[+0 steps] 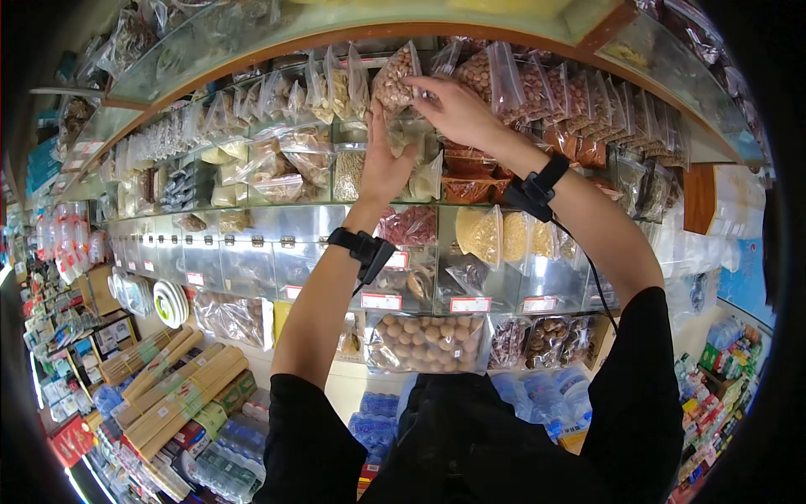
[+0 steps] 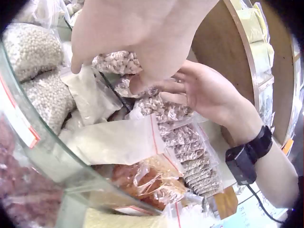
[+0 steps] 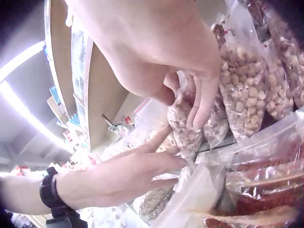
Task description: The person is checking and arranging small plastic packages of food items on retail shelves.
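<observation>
A clear plastic bag of pale brown, nut-like pieces (image 1: 392, 81) stands on the upper shelf, in a row of similar bags. My right hand (image 1: 457, 111) pinches its side, and in the right wrist view the bag (image 3: 184, 132) shows between thumb and fingers. My left hand (image 1: 389, 165) reaches up from below with long, straight fingers, their tips at the bag's lower left. From the left wrist, the right hand (image 2: 209, 92) appears beyond the left palm, its fingertips partly hidden.
Bags of nuts (image 1: 537, 88) continue to the right, with yellowish bags (image 1: 336, 88) on the left. A glass ledge fronts bags of white grains (image 1: 349, 172) and reddish packets (image 1: 474, 172). The wooden edge of a higher shelf (image 1: 336, 38) arches overhead. Lower down are lidded bins with price tags (image 1: 382, 301).
</observation>
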`<action>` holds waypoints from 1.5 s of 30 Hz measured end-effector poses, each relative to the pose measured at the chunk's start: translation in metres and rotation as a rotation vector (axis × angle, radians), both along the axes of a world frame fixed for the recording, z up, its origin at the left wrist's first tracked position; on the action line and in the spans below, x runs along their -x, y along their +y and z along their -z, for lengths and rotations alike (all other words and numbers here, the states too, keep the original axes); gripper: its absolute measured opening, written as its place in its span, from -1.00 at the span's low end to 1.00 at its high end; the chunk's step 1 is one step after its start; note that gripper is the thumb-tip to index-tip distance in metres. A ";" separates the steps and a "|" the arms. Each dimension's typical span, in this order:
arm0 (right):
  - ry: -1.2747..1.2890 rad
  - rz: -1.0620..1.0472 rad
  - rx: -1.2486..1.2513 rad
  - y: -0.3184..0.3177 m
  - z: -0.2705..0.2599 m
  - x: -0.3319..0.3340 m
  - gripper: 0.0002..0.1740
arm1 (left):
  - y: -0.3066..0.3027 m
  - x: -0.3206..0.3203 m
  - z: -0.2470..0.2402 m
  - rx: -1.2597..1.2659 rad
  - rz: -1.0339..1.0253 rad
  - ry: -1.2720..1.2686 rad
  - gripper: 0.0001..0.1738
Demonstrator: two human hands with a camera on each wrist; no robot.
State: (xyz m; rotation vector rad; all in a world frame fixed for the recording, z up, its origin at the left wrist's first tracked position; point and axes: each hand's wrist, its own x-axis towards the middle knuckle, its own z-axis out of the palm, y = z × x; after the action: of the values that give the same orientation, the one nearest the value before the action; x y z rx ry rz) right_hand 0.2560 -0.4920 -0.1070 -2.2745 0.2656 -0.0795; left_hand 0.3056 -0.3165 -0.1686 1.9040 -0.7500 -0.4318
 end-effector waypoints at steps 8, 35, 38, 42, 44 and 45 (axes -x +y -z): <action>-0.041 0.014 0.004 -0.012 -0.009 0.001 -0.54 | -0.034 0.001 -0.008 -0.181 -0.077 -0.164 0.17; -0.002 0.087 0.013 0.169 -0.075 0.312 -0.71 | 0.401 0.243 -0.147 -0.160 -0.373 -0.211 -0.84; -0.036 0.134 -0.043 0.201 -0.090 0.332 -0.75 | 0.432 0.266 -0.158 -0.146 -0.342 -0.124 -0.59; -0.111 0.115 0.003 0.233 -0.101 0.350 -0.78 | 0.476 0.290 -0.176 -0.128 -0.316 -0.203 -0.61; -0.120 0.105 0.009 0.249 -0.108 0.356 -0.77 | 0.491 0.297 -0.192 -0.115 -0.312 -0.219 -0.64; -0.128 0.101 0.011 0.255 -0.112 0.358 -0.77 | 0.498 0.298 -0.198 -0.106 -0.302 -0.236 -0.66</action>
State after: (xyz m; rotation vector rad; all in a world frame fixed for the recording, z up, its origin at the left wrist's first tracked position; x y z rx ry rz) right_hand -0.1017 -0.2367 0.0052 -2.2556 0.3131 -0.2790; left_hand 0.0075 0.1812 0.0297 2.1508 -0.5841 -0.0594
